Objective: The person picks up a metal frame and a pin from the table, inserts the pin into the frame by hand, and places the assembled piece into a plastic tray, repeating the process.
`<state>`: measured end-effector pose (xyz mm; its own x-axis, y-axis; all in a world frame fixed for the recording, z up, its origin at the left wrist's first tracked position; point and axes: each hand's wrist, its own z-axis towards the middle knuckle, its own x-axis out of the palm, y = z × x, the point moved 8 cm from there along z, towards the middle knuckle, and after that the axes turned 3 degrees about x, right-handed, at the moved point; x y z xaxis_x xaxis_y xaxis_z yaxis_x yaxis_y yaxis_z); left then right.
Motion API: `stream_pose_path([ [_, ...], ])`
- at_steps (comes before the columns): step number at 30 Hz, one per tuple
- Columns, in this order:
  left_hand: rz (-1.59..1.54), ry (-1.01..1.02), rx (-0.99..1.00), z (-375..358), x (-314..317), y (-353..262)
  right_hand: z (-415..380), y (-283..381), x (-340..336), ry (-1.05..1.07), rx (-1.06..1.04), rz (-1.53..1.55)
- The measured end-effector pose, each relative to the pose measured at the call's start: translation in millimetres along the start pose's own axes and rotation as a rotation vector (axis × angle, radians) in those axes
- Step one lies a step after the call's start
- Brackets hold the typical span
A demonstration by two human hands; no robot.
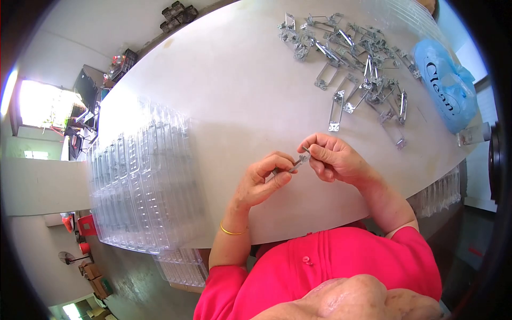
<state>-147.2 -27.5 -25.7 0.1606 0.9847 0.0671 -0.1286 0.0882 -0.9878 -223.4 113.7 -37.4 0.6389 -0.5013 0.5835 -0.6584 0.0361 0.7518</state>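
Observation:
Near the front of the table, my left hand (pixel 266 178) is closed on a small metal bracket (pixel 297 164), pinching it between thumb and fingers. A yellow bangle circles that wrist. My right hand (pixel 336 159) meets it from the other side, thumb and forefinger pinched at the bracket's end; whether a separate small part is between those fingertips is too small to tell. Beyond my hands lies a loose heap of similar metal brackets (pixel 368 64), long open frames with small plates at their ends. One bracket (pixel 336 111) rests closest to my right hand.
Stacked clear plastic trays (pixel 154 181) cover the left of the white table (pixel 234 64). A blue plastic bag (pixel 445 85) marked "Clean" sits at the right edge, by a clear container (pixel 473 134). More clear trays (pixel 184 266) are below the table's front left edge.

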Motion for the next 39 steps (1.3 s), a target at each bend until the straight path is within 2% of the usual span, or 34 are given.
stream_pose_path([
  [3, 0.040, 0.033, 0.000, 1, 3, -4, -3, 1, 2, 0.046, 0.036, -0.070],
  [5, 0.064, 0.046, 0.001, 1, 5, -6, -4, 0, -3, 0.005, 0.090, -0.139],
  [9, 0.201, 0.074, 0.020, 3, 10, -5, -1, 0, -8, -0.111, 0.042, -0.287],
  [11, 0.240, 0.075, 0.014, 3, 10, -3, 3, 0, -15, -0.152, -0.104, -0.381],
  [12, 0.243, 0.076, 0.009, 2, 10, -3, 4, -5, -18, -0.152, -0.099, -0.377],
  [14, 0.241, 0.077, -0.012, 2, 10, -1, 3, 5, -23, -0.232, -0.271, -0.557],
  [16, 0.286, 0.143, 0.005, 3, 17, 1, -1, 13, -28, -0.309, -0.224, -0.482],
  [18, 0.211, 0.107, -0.011, 3, 18, 3, -6, 16, -34, -0.380, -0.166, -0.410],
  [20, 0.148, 0.063, -0.020, 2, 13, 4, -12, 31, -39, -0.445, -0.364, -0.207],
  [22, -0.151, -0.132, -0.248, -3, -2, 24, -14, 31, -37, -0.447, -0.406, -0.174],
  [24, -0.196, -0.183, -0.250, -2, -7, 24, -15, 37, -26, -0.383, -0.497, -0.211],
  [27, -0.255, -0.235, -0.248, -2, -12, 26, -12, 30, -14, -0.283, -0.476, -0.275],
  [31, -0.292, -0.240, -0.228, -3, -11, 25, -10, 21, -9, -0.279, -0.490, -0.334],
  [36, -0.307, -0.257, -0.192, -3, -12, 25, -17, 24, -1, -0.326, -0.663, -0.612],
  [39, -0.293, -0.259, -0.147, -1, -12, 22, -20, 26, 2, -0.324, -0.746, -0.580],
])
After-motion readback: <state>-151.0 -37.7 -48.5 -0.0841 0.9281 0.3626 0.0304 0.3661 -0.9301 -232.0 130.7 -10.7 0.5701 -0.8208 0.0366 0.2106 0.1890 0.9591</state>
